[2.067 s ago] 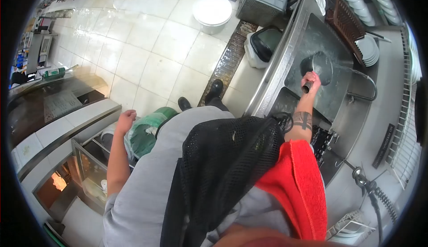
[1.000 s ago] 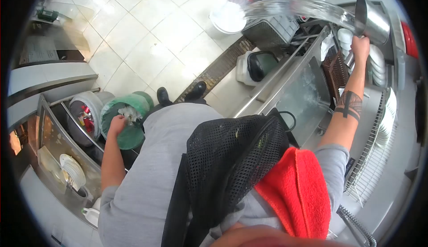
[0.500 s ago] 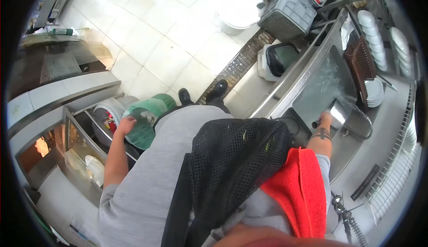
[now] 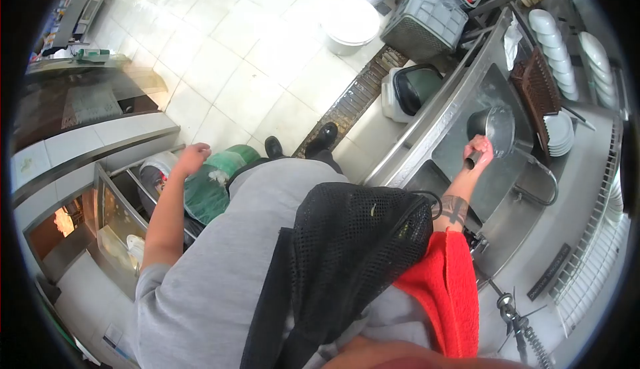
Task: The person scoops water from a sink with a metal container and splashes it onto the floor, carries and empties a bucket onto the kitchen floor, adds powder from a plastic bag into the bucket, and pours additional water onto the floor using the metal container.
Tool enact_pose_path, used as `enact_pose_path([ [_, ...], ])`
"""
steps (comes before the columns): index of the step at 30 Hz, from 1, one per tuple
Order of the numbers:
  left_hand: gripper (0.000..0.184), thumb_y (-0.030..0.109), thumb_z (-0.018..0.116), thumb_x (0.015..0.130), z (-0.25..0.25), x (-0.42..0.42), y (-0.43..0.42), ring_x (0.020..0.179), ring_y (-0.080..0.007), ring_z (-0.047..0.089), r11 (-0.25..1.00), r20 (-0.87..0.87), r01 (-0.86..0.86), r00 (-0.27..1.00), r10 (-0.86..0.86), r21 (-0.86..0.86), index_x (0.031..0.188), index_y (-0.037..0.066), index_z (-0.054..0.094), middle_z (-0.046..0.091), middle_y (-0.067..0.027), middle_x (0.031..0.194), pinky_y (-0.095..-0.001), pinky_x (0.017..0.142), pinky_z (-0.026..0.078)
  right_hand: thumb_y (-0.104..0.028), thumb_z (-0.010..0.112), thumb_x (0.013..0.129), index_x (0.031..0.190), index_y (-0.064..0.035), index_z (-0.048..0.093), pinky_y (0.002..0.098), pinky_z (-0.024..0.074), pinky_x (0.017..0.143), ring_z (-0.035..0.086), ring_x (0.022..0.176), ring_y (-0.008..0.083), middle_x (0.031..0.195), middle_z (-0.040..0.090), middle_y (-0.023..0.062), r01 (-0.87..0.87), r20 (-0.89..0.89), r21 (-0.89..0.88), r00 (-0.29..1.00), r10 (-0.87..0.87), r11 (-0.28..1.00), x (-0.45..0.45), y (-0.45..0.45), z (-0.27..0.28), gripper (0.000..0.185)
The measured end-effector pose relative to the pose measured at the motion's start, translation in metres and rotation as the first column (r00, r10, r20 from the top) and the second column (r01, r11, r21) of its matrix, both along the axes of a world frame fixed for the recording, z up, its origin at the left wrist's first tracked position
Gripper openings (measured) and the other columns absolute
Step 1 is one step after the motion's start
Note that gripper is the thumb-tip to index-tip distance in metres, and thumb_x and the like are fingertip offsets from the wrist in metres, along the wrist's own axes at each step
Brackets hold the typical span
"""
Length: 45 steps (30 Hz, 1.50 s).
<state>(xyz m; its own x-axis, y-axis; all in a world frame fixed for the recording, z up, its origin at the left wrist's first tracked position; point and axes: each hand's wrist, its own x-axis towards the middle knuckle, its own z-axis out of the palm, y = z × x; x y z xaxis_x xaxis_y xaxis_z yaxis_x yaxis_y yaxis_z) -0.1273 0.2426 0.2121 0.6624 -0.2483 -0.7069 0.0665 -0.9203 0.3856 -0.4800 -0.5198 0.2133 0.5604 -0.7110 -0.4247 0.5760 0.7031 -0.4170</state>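
Note:
My right hand (image 4: 480, 150) is wrapped around the handle of a metal saucepan (image 4: 501, 128), which is tilted over the steel sink (image 4: 460, 132). Behind the saucepan a curved metal faucet (image 4: 547, 192) reaches over the basin. My left hand (image 4: 193, 158) is out to the side with nothing in it, its fingers loosely apart. Below and beside it is a bin lined with a green plastic bag (image 4: 208, 192). A red towel (image 4: 443, 289) hangs over my right shoulder.
Stacked white bowls (image 4: 553, 52), a brown rack (image 4: 535, 92) and white plates (image 4: 559, 136) line the sink's far side. A white bucket (image 4: 348, 26), a grey crate (image 4: 427, 22) and a lidded container (image 4: 410, 89) stand on the floor. A drain grate (image 4: 347, 89) crosses the tiles.
My right hand has moved the saucepan forward and tilted it over the basin. My left hand has risen slightly away from the green bag. The body has shifted a little.

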Motion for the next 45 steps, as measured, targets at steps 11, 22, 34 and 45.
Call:
enact_pose_path([
  [11,0.035,0.021,0.056,0.082,-0.074,-0.031,0.051,0.088,-0.0303,0.065,0.996,-0.035,-0.069,0.997,0.067,-0.063,0.105,-0.004,0.065,0.068,-0.0205,0.094,-0.0370,0.078,0.050,-0.010,0.050,0.090,0.067,-0.0120,0.042,0.0266,0.0363,0.047,0.039,0.046,0.0106,0.052,0.037,-0.0039,-0.547,-0.502,-0.241,0.777,0.380,0.801,0.134,-0.061,0.216,0.025],
  [22,0.040,0.023,0.058,0.081,-0.101,-0.095,0.118,0.083,-0.0302,0.067,0.958,-0.029,-0.286,0.958,0.286,-0.008,0.109,-0.005,0.064,0.068,-0.0212,0.098,-0.0375,0.078,0.051,-0.009,0.057,0.084,0.073,-0.0068,0.049,0.0268,0.0412,0.044,0.046,0.049,0.0112,0.059,0.046,0.0004,-0.690,-0.809,-0.454,0.585,0.064,0.564,0.282,-0.091,0.233,0.014],
  [34,0.043,0.026,0.060,0.081,-0.139,0.061,0.113,0.104,-0.0352,0.061,0.977,-0.214,-0.184,0.955,0.203,0.108,0.113,-0.002,0.063,0.065,-0.0223,0.110,-0.0393,0.091,0.046,-0.024,0.058,0.080,0.112,0.0016,0.053,0.0440,0.0499,0.078,0.065,0.080,0.0408,0.089,0.064,0.0277,-0.940,-0.432,-0.337,0.105,-0.896,0.053,0.375,-0.029,0.186,0.042],
  [45,0.033,0.028,0.054,0.085,-0.249,0.417,-0.191,0.098,-0.0373,0.060,0.866,0.129,0.500,0.859,-0.496,-0.003,0.098,0.000,0.065,0.065,-0.0224,0.103,-0.0435,0.087,0.048,-0.015,0.059,0.084,0.094,-0.0003,0.052,0.0360,0.0494,0.054,0.057,0.055,0.0217,0.067,0.055,0.0119,-0.612,-0.744,-0.315,-0.316,-0.589,0.725,0.111,-0.043,0.000,0.020],
])
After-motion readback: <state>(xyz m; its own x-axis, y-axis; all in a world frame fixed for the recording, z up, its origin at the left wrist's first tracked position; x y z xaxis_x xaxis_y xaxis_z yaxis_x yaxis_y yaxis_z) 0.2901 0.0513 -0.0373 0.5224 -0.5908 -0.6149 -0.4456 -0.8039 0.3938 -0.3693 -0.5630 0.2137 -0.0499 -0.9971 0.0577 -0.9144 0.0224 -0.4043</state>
